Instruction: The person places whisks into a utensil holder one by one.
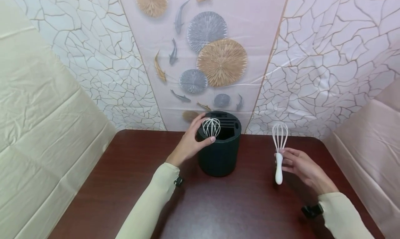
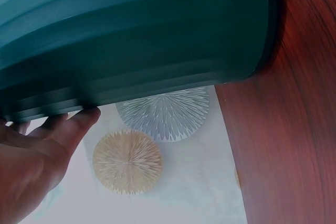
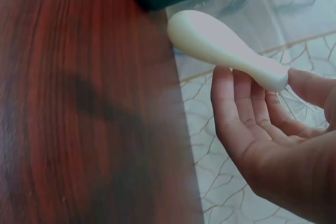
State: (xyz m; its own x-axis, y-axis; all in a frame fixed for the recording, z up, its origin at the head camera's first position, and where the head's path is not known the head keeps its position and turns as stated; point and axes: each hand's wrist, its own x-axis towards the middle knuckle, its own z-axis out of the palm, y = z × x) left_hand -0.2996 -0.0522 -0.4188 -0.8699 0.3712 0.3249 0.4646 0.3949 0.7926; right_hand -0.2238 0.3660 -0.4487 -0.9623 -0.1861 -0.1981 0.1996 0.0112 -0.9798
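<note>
A dark green utensil holder (image 1: 217,159) stands upright on the table, with slots and a larger opening in its top. My left hand (image 1: 190,142) grips its left side near the rim, the thumb at the front and the fingers toward the back. The wire head of one whisk (image 1: 211,127) shows at the opening beside the thumb; its handle is hidden. To the right, my right hand (image 1: 304,166) pinches a second whisk (image 1: 279,168) where the white handle (image 3: 220,43) meets the wires. This whisk is held above the table, wires up and handle down.
The dark red-brown wooden table (image 1: 150,197) reaches back to a patterned cloth (image 1: 225,10) hanging behind it. Pale cloth walls (image 1: 47,128) stand to the left and right. The utensil holder is close to the table's back edge.
</note>
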